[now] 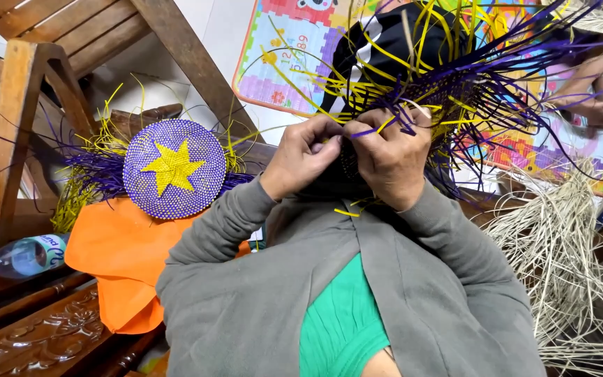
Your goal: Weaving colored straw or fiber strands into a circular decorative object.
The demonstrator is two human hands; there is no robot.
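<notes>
Both hands meet close before the chest, the left hand (301, 157) and right hand (389, 164) pinching purple and yellow strips of the half-woven piece (448, 91), held above the lap.

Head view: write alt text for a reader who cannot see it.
Left hand and right hand pinch purple and yellow strips of a half-woven piece, its loose ends fanning outward. A finished purple woven disc with a yellow star lies on orange cloth to the left.
</notes>
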